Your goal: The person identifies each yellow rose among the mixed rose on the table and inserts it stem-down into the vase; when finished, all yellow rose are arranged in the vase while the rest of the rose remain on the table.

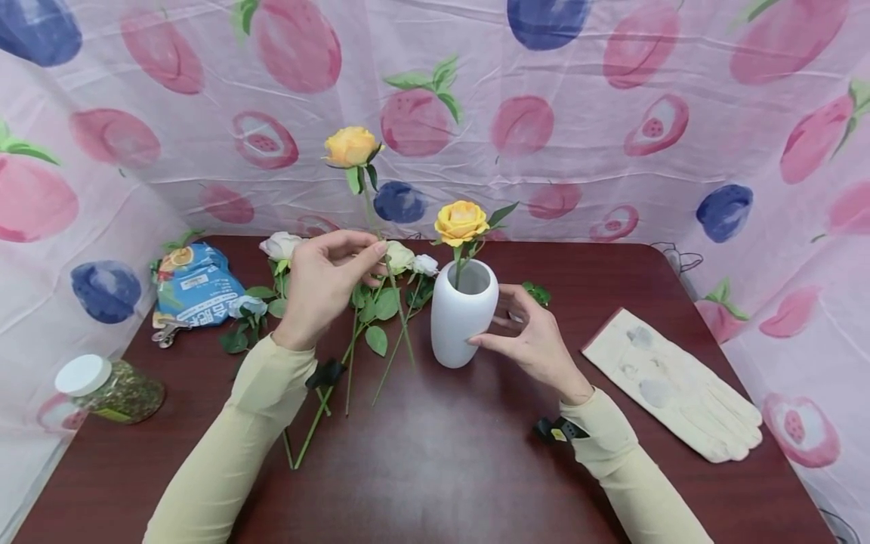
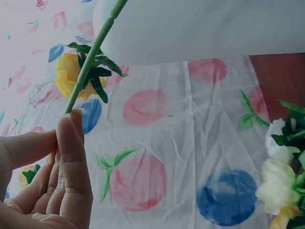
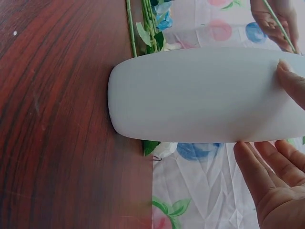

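Note:
My left hand (image 1: 326, 287) pinches an orange-yellow rose (image 1: 350, 146) by its long green stem (image 2: 90, 62) between thumb and fingers. The bloom is held high, and the stem's lower end hangs left of the white vase (image 1: 458, 329). That vase stands upright on the table with another yellow rose (image 1: 462, 223) in its mouth. Around the vase's right side my right hand (image 1: 530, 340) curls, thumb in front and fingers behind. In the right wrist view the thumb and fingertips (image 3: 245, 150) touch the smooth vase wall.
Several white and pale flowers (image 1: 401, 257) lie behind and below my left hand, stems pointing forward. A blue packet (image 1: 197, 283), a metal clip (image 1: 168, 331) and a white-lidded jar (image 1: 129, 391) are at left. Pale gloves (image 1: 673, 385) lie at right. Fruit-print cloth surrounds the table.

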`<state>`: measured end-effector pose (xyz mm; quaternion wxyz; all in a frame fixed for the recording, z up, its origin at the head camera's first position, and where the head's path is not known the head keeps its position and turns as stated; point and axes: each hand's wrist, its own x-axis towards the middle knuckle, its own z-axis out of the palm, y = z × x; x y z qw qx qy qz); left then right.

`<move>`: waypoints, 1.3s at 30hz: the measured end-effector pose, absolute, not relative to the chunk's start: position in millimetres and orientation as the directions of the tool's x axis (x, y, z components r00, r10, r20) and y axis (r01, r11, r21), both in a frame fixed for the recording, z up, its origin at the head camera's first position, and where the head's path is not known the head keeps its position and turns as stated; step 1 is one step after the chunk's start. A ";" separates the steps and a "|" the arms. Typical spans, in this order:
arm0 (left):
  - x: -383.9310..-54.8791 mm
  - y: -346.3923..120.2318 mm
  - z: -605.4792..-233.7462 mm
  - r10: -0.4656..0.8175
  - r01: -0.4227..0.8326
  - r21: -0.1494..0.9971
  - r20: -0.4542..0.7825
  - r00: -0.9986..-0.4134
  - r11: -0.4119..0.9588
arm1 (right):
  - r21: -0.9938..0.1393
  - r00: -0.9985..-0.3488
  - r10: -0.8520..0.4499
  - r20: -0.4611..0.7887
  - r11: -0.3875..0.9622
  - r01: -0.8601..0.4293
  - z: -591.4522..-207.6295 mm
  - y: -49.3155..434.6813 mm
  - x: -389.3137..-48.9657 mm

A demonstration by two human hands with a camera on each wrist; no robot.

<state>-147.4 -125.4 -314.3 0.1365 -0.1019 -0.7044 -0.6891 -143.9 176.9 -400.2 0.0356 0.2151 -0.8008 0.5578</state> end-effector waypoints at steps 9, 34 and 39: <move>-155.6 -111.7 -300.5 -0.039 0.416 0.905 0.414 -0.909 -0.085 | -0.879 -0.909 -0.301 0.287 0.296 -0.375 -398.4 175.7 -142.8; -191.5 -92.9 -274.5 -0.258 0.654 0.733 0.605 -0.753 -0.188 | -0.874 -0.905 -0.318 0.284 0.302 -0.380 -397.3 177.0 -144.2; -190.5 -83.7 -287.5 -0.212 0.607 0.779 0.574 -0.791 -0.156 | -0.871 -0.905 -0.316 0.285 0.308 -0.382 -396.9 177.7 -144.2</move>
